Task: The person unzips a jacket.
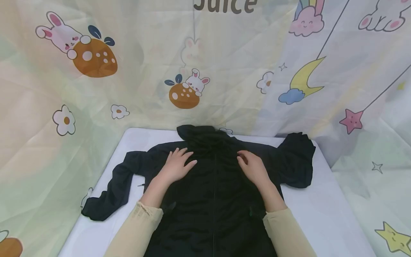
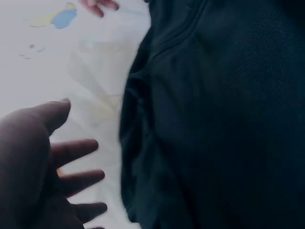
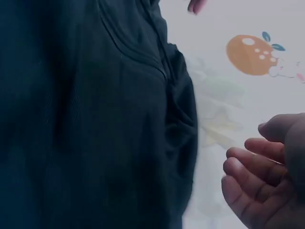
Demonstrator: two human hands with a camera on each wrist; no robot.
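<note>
A black zip-up jacket [image 1: 199, 200] lies spread on the white table, its front zip running down the middle and its collar [image 1: 205, 135] at the far edge. My left hand [image 1: 176, 166] is over the left chest area with fingers spread and nothing held. Over the right chest area is my right hand [image 1: 253, 166], its fingers loosely bent around nothing. Both wrist views show a gap between the left hand [image 2: 52, 162], the right hand [image 3: 262, 176] and the black fabric. One sleeve [image 1: 115, 185] bends out to the left; the other sleeve [image 1: 297, 160] is bunched at the right.
The white table [image 1: 324, 221] extends on both sides of the jacket. Behind and around it hangs a pale cloth [image 1: 141, 71] printed with rabbits, flowers, stars and a moon.
</note>
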